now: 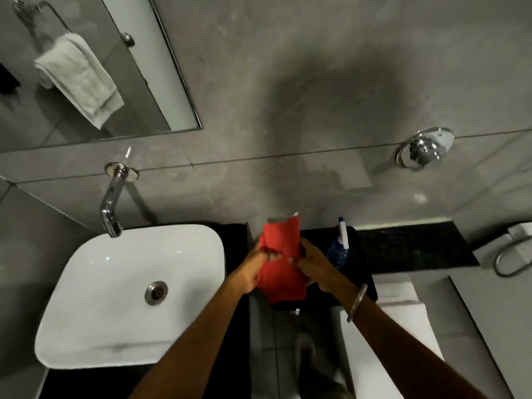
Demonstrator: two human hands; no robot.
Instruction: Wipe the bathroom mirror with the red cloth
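The red cloth [280, 260] hangs folded between both hands, above the black counter to the right of the sink. My left hand [253, 269] pinches its left edge. My right hand [315, 264] grips its right edge; a metal bangle sits on that wrist. The bathroom mirror [95, 53] is on the grey wall at the upper left, well away from the cloth, and reflects a hanging grey towel.
A white basin [86, 298] with a chrome wall tap [112, 203] lies at the left. A blue spray bottle [339, 246] stands on the black counter [403, 246] just right of my hands. A chrome wall valve [424, 149] is at the right, a white toilet below it.
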